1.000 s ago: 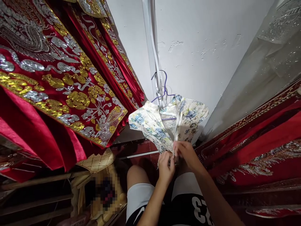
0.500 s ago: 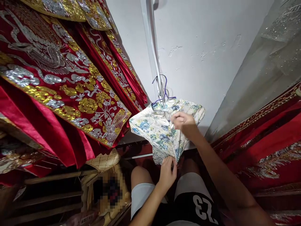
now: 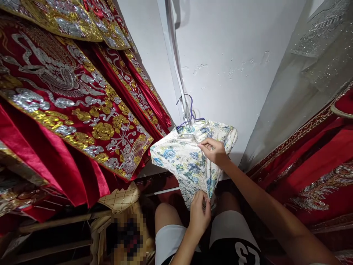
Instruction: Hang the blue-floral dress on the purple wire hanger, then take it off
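My left hand pinches the lower front edge of one white, blue-flowered, short-sleeved cloth blouse; my right hand pinches its front near the neckline. It hangs before me, lengthwise, hem towards me, collar away, on one thin purple hanger against the white wall.

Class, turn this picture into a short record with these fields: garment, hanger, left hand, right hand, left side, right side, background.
Garment: floral top, white with blue flowers
Hanger: purple hanger, inside the top, hook above the neckline
Left hand: gripping the front edge, low down
Right hand: pinching the front edge near the neckline
Left side: red cloth with gold and silver embroidery
Right side: red decorated fabric
Background: white wall
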A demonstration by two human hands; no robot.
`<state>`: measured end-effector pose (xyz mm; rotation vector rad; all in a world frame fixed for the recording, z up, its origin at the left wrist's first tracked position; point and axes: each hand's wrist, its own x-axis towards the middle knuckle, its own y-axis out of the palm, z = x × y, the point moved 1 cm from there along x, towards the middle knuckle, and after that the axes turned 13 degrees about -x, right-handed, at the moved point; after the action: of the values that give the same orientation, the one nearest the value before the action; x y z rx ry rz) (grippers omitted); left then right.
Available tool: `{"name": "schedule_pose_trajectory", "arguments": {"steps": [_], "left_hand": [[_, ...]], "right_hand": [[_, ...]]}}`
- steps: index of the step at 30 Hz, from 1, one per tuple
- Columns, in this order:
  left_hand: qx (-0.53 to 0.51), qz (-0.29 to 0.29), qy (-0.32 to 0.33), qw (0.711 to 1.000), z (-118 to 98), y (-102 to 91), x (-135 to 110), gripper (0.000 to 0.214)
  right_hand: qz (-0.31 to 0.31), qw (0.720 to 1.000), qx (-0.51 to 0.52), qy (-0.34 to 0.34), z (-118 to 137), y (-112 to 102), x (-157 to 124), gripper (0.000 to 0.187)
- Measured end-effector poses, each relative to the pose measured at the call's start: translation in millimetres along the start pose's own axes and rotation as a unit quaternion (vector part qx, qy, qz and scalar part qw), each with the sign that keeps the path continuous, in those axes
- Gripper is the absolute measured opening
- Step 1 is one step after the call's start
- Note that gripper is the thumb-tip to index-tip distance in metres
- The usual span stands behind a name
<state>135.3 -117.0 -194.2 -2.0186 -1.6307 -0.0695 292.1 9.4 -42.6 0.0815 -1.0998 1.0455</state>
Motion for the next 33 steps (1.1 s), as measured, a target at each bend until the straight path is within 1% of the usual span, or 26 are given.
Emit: {"name": "schedule_pose_trajectory", "arguments": {"steps": [4,7,9,10,12,14,15,16,18,20,22,24,25,27,29,30,31,33], "left_hand": [[0.003,0.023,0.001,1.000,-9.2,-4.8,1.3,0.014],[-0.010,0.068,0.021,0.997,-20.8,-19.2,18.0,0.013],[-0.033,0.088,0.052,0.994,-36.2,-37.1,40.1,0.011],[-0.048,0.071,0.073,0.994,-46.8,-48.3,54.3,0.011],[-0.053,0.013,0.121,0.991,-72.2,-71.8,86.8,0.014],[-0.049,-0.041,0.183,0.981,-98.8,-91.9,120.9,0.028],[-0.039,-0.054,0.206,0.976,-110.5,-99.2,137.1,0.032],[-0.023,-0.058,0.229,0.971,-120.2,-104.2,151.8,0.033],[0.008,-0.043,0.263,0.964,-133.5,-108.6,174.4,0.025],[0.028,-0.031,0.273,0.961,-140.2,-108.2,186.7,0.020],[0.014,-0.048,0.251,0.967,-144.1,-107.6,191.1,0.023],[-0.030,-0.093,0.223,0.970,-147.8,-111.4,192.3,0.026],[-0.054,-0.121,0.217,0.967,-149.2,-116.2,193.2,0.027],[-0.096,-0.185,0.225,0.952,-148.2,-133.2,197.2,0.028],[-0.152,-0.259,0.222,0.928,-136.8,-160.1,203.0,0.030],[-0.192,-0.294,0.207,0.913,-126.1,-175.9,205.6,0.032],[-0.249,-0.328,0.183,0.893,-112.2,-192.0,207.2,0.034],[-0.373,-0.354,0.122,0.849,-79.5,-219.7,206.1,0.035]], "right_hand": [[-0.036,0.999,0.019,-0.020,18.7,-13.1,38.1,0.017],[-0.061,0.997,0.031,-0.024,31.3,-21.4,54.5,0.013],[-0.069,0.996,0.046,-0.033,36.8,-26.1,54.3,0.012],[-0.072,0.995,0.049,-0.037,38.6,-28.5,51.7,0.012],[-0.068,0.996,0.044,-0.049,41.0,-33.3,44.8,0.012],[-0.051,0.996,0.032,-0.070,43.0,-37.6,38.3,0.013],[-0.046,0.995,0.028,-0.083,44.1,-39.4,36.0,0.013],[-0.045,0.994,0.024,-0.097,45.1,-40.9,34.5,0.012],[-0.056,0.991,0.011,-0.121,45.7,-42.3,33.7,0.012],[-0.054,0.988,-0.015,-0.145,42.3,-40.3,34.8,0.014],[-0.013,0.982,-0.044,-0.184,33.6,-33.9,35.3,0.017],[0.061,0.968,-0.056,-0.239,21.0,-23.8,31.3,0.020],[0.102,0.959,-0.053,-0.260,14.2,-18.3,26.4,0.022],[0.171,0.946,-0.037,-0.272,1.9,-8.1,10.3,0.025],[0.220,0.945,-0.019,-0.242,-5.4,-0.5,-12.5,0.026],[0.236,0.947,-0.006,-0.216,-6.4,2.1,-24.8,0.026],[0.248,0.951,0.011,-0.184,-5.8,4.1,-36.8,0.026],[0.266,0.956,0.057,-0.110,0.3,7.1,-57.2,0.025]]}}
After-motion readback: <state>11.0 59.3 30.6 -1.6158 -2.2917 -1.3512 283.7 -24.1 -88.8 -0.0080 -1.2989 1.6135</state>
